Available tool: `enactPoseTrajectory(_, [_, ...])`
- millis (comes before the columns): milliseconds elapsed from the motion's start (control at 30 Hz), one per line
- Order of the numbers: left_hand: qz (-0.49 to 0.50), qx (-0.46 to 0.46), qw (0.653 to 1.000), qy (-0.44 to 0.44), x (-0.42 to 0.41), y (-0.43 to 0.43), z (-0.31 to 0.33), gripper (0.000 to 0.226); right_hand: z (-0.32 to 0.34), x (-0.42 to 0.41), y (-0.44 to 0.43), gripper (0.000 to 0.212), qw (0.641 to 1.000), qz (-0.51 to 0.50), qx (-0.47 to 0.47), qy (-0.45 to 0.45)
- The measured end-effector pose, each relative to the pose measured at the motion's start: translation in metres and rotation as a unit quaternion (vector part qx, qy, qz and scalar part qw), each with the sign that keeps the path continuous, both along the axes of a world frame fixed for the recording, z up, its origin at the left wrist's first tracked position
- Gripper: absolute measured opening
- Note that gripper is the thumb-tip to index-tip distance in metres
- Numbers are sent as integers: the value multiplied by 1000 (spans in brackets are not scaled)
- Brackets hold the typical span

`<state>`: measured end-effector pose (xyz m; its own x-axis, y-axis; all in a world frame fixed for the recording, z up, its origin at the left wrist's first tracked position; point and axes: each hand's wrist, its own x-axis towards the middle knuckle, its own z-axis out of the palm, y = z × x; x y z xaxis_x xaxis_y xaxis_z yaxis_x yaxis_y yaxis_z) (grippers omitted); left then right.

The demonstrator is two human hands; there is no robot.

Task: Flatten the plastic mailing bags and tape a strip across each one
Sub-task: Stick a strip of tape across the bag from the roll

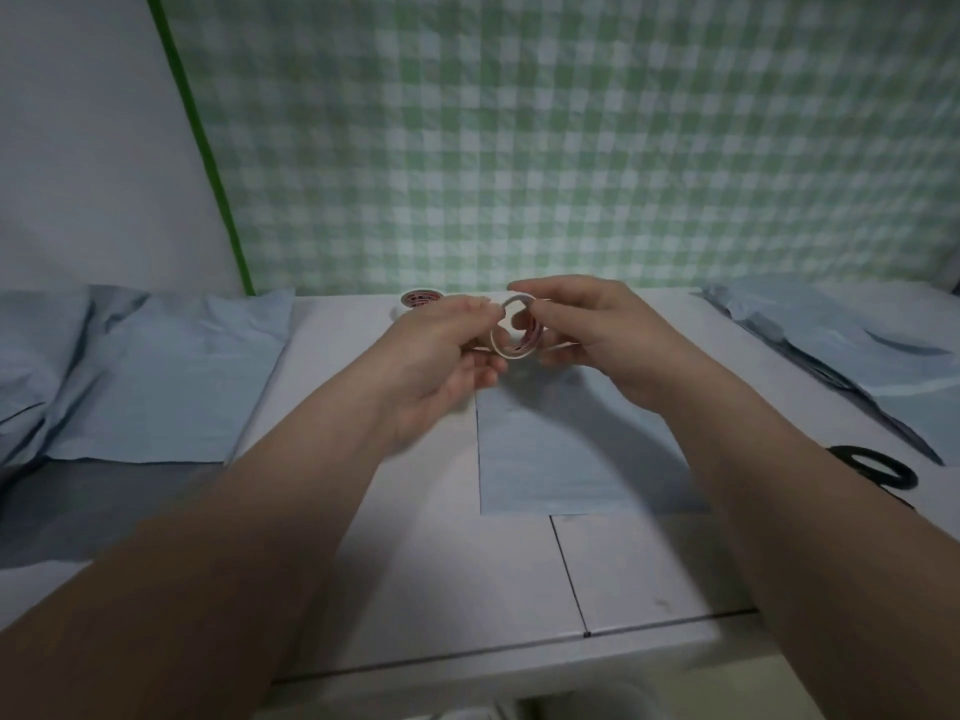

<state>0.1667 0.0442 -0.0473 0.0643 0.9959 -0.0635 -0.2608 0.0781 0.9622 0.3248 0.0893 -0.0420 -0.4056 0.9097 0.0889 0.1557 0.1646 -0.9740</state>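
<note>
— So, where is the tape roll (511, 330)?

— Held up over the middle of the table (441, 563), above the far end of the flat mailing bag (561, 449). The right hand (597, 335) has it, fingers curled round the ring from the right.

— And the left hand (441, 350)?

— Thumb and forefinger are pressed together at the roll's upper left rim, and the other fingers are loosely curled below. It's blurred, so it may be pinching a tape end or the rim itself; I can't tell which.

— Does the bag lie flat?

— Yes. It's smooth and light blue, in the middle of the table, and its near end stops short of the table's near edge.

— Other bags?

— A puffed pile (166, 376) of creased ones lies along the left edge, and a loose stack (841, 345) lies toward the far right corner.

— Anything else?

— A second roll (421, 297) with red print sits at the far edge, just behind the left hand. Black scissors (872, 467) lie by the right edge, near the stack. A green-and-white checked cloth (571, 137) hangs behind the far edge.
</note>
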Motion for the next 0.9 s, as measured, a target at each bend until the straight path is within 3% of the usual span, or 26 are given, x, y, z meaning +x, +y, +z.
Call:
enactPoseTrajectory(200, [58, -4, 998, -21, -1, 16, -18, 19, -17, 0, 13, 19, 995, 11, -47, 91])
enactPoseTrajectory(367, [72, -34, 988, -131, 3, 16, -16, 17, -16, -1, 12, 20, 982, 36, -80, 170])
enactPoseTrajectory(467, [57, -43, 987, -144, 4, 12, -15, 15, -15, 1, 7, 22, 977, 59, -85, 189])
enactPoseTrajectory(567, [67, -17, 998, 0, 4, 8, -16, 10, -16, 1, 3, 22, 979, 54, -68, 183])
enactPoseTrajectory(667, [101, 92, 976, 169, 4, 3, -17, 19, -18, 1, 3, 20, 985, 10, -46, 167])
enactPoseTrajectory(767, [79, 155, 963, 207, 5, -3, -17, 37, -19, 1, 2, 20, 988, -14, -37, 153])
enactPoseTrajectory(900, [83, 175, 960, 204, 8, -4, -18, 33, -19, 1, 1, 23, 996, -26, -10, 90])
